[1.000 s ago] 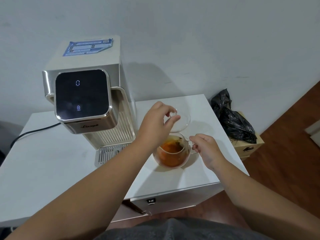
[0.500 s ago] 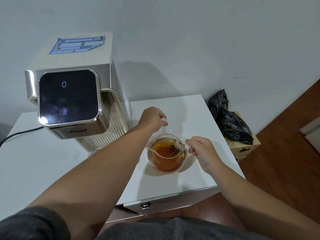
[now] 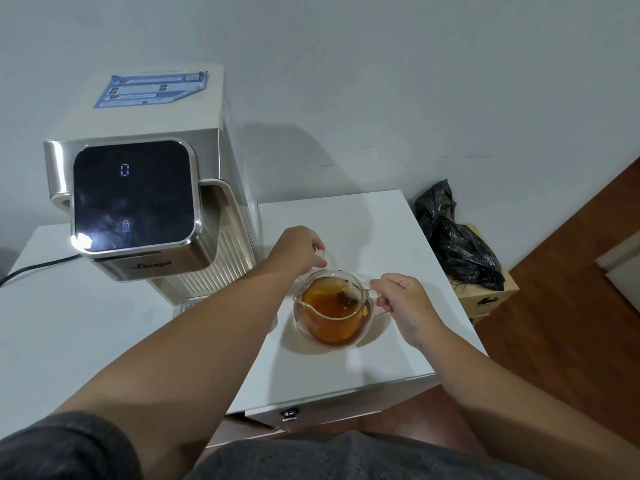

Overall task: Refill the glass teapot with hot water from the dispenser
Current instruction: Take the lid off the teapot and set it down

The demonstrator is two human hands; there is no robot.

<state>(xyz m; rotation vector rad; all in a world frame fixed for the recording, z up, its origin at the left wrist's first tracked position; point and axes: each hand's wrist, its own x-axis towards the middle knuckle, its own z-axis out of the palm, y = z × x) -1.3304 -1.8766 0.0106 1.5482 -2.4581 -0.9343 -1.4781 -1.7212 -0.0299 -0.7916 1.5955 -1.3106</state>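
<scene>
**Lid set down behind the open teapot**

A second ago the glass lid (image 3: 323, 259) was held raised over the teapot (image 3: 333, 308) by the left hand (image 3: 300, 249); it is now seen low, at the counter (image 3: 367, 223) just beyond the pot, with the left hand's fingers curled loosely at its near edge. Whether the lid is still gripped cannot be told. The right hand (image 3: 407, 303) has stayed at the handle on the pot's right side, fingers pinched around it.

The lid is almost lost against the white surface, only a faint rim being made out. The dispenser's drip tray (image 3: 187, 304) is largely hidden by the left forearm, and the spout is not seen under the overhanging head. The dispenser (image 3: 156, 188) stands at the far left, a "0" and a lock symbol lit on its dark panel.

The teapot stands uncovered right of the dispenser, near the counter's right edge. It is clear and round, holding amber tea with dark leaves or a bag floating at the top.
</scene>
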